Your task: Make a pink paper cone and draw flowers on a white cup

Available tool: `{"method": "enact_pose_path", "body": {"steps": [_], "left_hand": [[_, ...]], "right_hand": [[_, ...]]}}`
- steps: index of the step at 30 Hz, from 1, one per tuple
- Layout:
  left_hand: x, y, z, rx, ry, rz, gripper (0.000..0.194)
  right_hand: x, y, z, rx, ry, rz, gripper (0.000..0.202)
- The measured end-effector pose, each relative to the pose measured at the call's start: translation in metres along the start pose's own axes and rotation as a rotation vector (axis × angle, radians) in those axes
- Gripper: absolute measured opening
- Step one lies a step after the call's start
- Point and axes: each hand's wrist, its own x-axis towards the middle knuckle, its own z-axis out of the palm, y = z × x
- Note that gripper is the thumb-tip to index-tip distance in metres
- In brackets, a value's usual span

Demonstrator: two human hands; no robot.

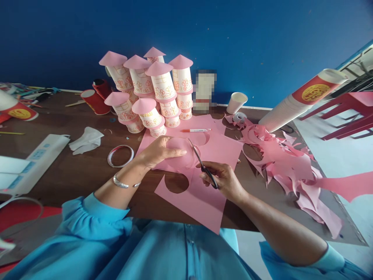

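Observation:
My left hand [163,151] pinches a rounded piece of pink paper [176,144] between thumb and fingers. In my right hand [223,177] is a pair of scissors [207,173] with dark handles, its blades angled up at the right edge of that piece. Whether the blades are parted I cannot tell. Beneath both hands lie pink paper sheets [210,206], one with a round hole cut out. An orange and white marker [196,130] rests on the paper just beyond. Behind stand several stacked paper-cup towers [162,87] with drawn flowers and pink cone roofs.
Pink paper scraps [288,163] heap at the right, beside a tall leaning stack of cups [288,105]. A single white cup [237,102] stands near the blue wall. Left are a tape roll [120,156], crumpled tissue [86,140] and a white power strip [43,159].

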Motion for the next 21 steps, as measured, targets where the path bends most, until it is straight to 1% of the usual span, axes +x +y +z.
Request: {"method": "enact_pose_path", "body": {"steps": [2,4,9,15,19,21], "left_hand": [[0.0001,0.0008,-0.0004,-0.012,-0.063,-0.033,0.038],[-0.0002,0.0015,-0.0009,-0.015,-0.096,-0.053,0.039],[-0.0008,0.0026,-0.0015,0.001,-0.09,-0.053,0.035],[-0.0003,0.0054,0.0003,-0.016,-0.072,-0.055,0.043],[0.0002,0.0047,0.0002,0.011,-0.065,-0.048,0.035],[0.0002,0.004,-0.0001,0.018,-0.072,-0.045,0.034]], "right_hand": [[0.0003,0.0008,-0.0003,-0.003,-0.008,-0.011,0.055],[0.0005,0.0017,-0.0004,0.01,-0.015,-0.022,0.053],[0.0004,0.0016,0.0003,0.02,-0.017,-0.026,0.052],[0.0001,0.0016,0.001,-0.008,0.0,-0.022,0.057],[0.0,0.0019,0.0018,0.01,0.022,-0.026,0.055],[-0.0001,0.0014,0.002,0.021,0.026,-0.026,0.054]]}}
